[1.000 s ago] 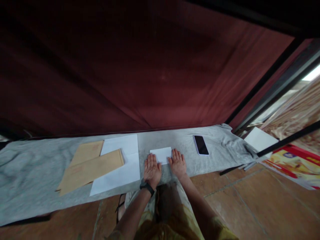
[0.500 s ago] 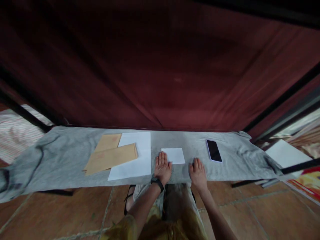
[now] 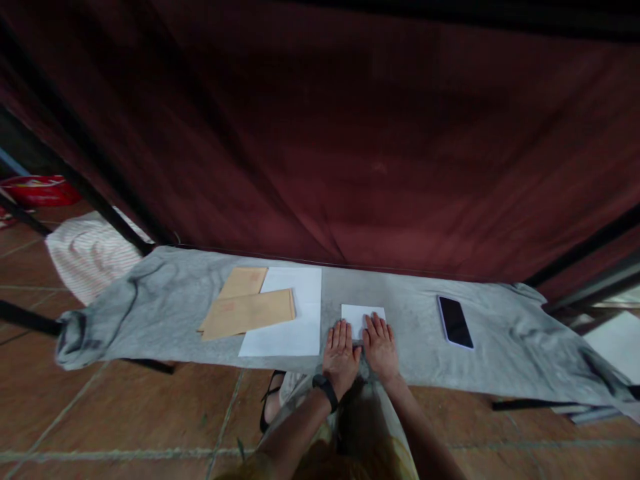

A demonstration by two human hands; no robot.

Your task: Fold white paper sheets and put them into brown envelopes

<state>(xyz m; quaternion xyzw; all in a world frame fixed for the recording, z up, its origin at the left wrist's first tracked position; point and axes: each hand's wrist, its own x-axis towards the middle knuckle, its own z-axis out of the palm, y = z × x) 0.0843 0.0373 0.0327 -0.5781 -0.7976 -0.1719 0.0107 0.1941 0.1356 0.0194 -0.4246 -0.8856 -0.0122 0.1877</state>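
Observation:
A small white folded-looking piece of paper (image 3: 356,313) lies flat on the grey cloth (image 3: 400,287). Over its lower right part rests my right hand (image 3: 380,347), flat with the fingers stretched out. My left hand (image 3: 341,350), with a dark band on the wrist, lies flat at the paper's lower left edge, fingers extended. Neither hand grips anything. Part of the paper is hidden beneath the right hand. Left of my hands are larger white sheets (image 3: 305,327), partly covered by several brown envelopes (image 3: 250,313).
A phone (image 3: 455,322) with a dark screen lies right of my hands. Beyond the cloth-covered surface hangs a dark red curtain (image 3: 350,167), with dark metal bars at both sides. Striped fabric (image 3: 95,253) is at the left, above a tiled floor (image 3: 165,413).
My right hand has moved left from the bare cloth onto the paper. My left hand stays flat near the paper's left edge. The view has shifted, so the things appear farther right.

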